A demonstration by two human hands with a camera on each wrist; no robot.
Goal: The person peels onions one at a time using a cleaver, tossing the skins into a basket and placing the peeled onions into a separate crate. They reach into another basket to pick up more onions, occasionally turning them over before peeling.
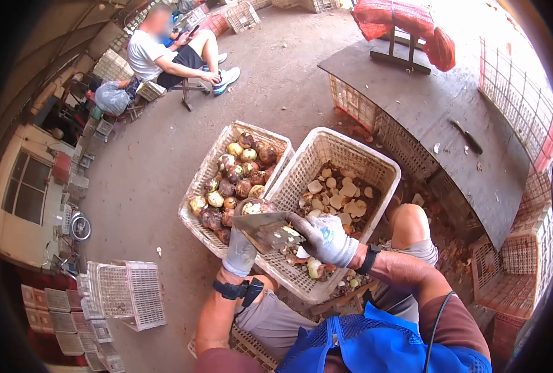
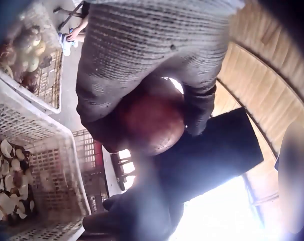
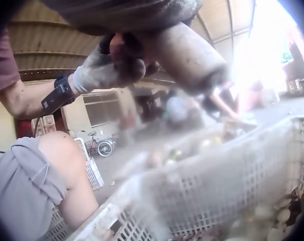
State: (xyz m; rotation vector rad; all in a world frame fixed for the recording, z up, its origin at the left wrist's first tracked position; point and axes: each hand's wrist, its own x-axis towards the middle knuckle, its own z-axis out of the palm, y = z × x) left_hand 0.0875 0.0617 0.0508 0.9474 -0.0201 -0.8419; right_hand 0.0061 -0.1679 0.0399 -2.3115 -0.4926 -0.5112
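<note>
- Your right hand (image 1: 329, 239) grips the cleaver (image 1: 265, 230) mid-frame, fingers closed; a slip could drive it into your left hand (image 1: 240, 253), just beside.
- That left hand curls round 1 onion (image 2: 154, 123), centre of frame; loose skin could let it roll.
- Dropped, it could land among pale pieces (image 1: 337, 200) in the crate (image 1: 385, 166), right of centre.

A produce-trimming shed: corrugated roofing (image 3: 51, 35) overhead, bare floor (image 1: 133, 214), 1 plastic crate (image 1: 209, 166) of onions (image 1: 246, 155), another (image 1: 355, 149) with pale slices (image 1: 337, 201), stacked crates (image 1: 130, 292) around, and a red mesh sack (image 1: 397, 17) above a dark counter (image 1: 407, 90).
</note>
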